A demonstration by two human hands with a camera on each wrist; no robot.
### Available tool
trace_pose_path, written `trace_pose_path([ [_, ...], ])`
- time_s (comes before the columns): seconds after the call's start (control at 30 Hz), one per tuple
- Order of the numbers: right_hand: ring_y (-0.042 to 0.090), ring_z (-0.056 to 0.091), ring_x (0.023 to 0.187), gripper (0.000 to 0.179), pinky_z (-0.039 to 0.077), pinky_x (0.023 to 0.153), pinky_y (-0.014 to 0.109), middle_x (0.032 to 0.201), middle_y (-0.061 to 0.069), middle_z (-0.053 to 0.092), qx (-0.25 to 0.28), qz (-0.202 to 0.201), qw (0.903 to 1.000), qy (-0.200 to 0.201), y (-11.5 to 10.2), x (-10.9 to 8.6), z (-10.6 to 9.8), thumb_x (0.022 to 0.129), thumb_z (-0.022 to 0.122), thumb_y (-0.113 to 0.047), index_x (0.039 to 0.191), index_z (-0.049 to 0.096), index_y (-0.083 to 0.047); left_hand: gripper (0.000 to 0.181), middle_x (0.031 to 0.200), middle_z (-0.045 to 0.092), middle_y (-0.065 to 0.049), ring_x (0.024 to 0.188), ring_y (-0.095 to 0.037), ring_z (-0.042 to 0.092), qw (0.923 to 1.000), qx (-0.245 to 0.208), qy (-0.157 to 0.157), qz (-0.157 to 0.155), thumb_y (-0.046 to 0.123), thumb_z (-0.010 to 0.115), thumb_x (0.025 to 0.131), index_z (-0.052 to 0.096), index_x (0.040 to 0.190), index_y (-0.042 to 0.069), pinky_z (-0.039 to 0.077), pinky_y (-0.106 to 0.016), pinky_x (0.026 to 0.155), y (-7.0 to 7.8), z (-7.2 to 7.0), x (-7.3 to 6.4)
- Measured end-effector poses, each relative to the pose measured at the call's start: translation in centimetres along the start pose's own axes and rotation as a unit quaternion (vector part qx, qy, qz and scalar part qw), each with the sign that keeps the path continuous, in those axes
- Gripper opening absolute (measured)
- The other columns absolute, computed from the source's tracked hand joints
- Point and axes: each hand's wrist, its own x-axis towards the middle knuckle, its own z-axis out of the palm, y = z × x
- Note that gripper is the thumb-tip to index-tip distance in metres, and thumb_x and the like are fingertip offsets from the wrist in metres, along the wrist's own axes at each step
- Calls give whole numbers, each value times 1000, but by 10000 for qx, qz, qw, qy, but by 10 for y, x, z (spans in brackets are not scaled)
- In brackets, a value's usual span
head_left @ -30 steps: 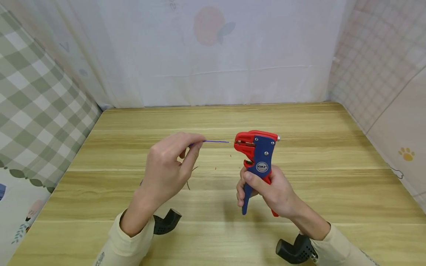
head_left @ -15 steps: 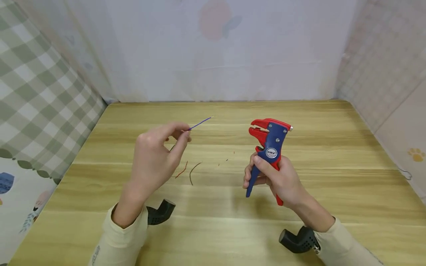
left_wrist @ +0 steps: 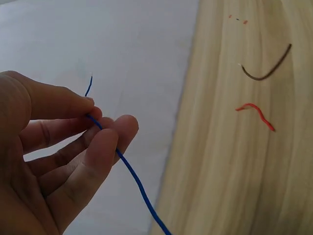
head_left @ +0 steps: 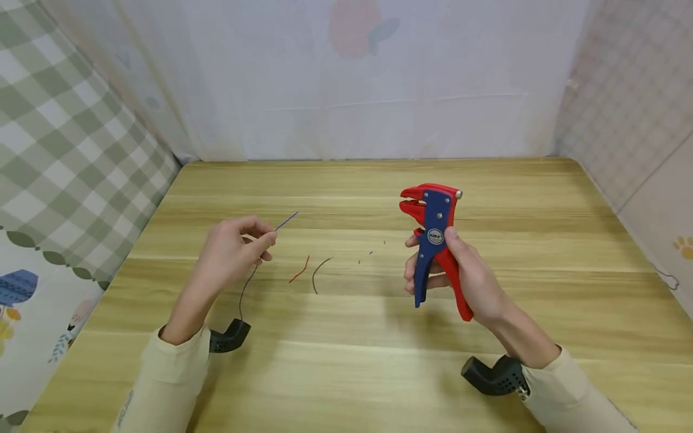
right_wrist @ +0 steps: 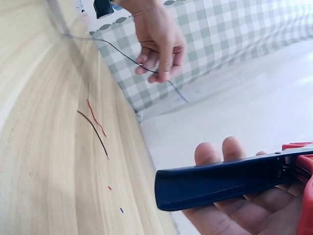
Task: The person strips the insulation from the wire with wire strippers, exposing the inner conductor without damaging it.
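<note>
A thin blue wire (left_wrist: 137,184) is pinched in my left hand (head_left: 235,249), near its upper end. Its short bare tip points up past the fingers, and the rest hangs down toward the wrist. In my right hand (head_left: 468,270) I hold a red and blue wire stripper (head_left: 435,219) upright; its jaws face left and stand apart, with nothing between them. The fingers lie around the blue handle (right_wrist: 210,186). On the table between the hands lie a short red wire (head_left: 300,269) and a curved brown wire (head_left: 316,273).
Tiny red and blue offcuts (head_left: 370,252) lie on the wooden table (head_left: 346,373), left of the stripper. A white cloth (head_left: 271,78) hangs behind the table's far edge. Green checked fabric (head_left: 70,138) covers the left side.
My left hand has drawn the blue wire left and down, away from the stripper. The stripper has moved slightly up and right, its handles now spread wider. More of the red and brown wires shows.
</note>
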Motion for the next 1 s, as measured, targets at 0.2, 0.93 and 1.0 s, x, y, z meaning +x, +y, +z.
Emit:
trace_pose_path([
  [0.2, 31, 73, 83, 59, 64, 78, 39, 96, 13, 70, -566, 188, 9982, 48, -6, 0, -6, 116, 23, -40, 138, 46, 9, 26, 108, 65, -16, 81, -26, 80, 9931, -763, -523, -720, 20, 66, 104, 71, 115, -3, 64, -29, 69, -27, 10, 13],
  [0.93, 26, 68, 103, 53, 55, 72, 35, 112, 9, 73, -3577, 1741, 9117, 1028, -9, 0, -25, 96, 72, -55, 123, 66, -9, 14, 76, 69, -3, 68, -17, 58, 9932, 798, -464, -713, 19, 76, 95, 77, 90, 7, 45, -29, 62, -66, 37, 29],
  [1.0, 26, 68, 98, 56, 53, 68, 35, 108, 9, 73, -3942, 1725, 8966, 1052, -5, 1, -27, 94, 73, -57, 120, 68, -8, 14, 77, 69, -4, 71, -19, 58, 9925, 893, -443, -707, 20, 76, 95, 77, 90, 7, 44, -29, 64, -66, 37, 29],
])
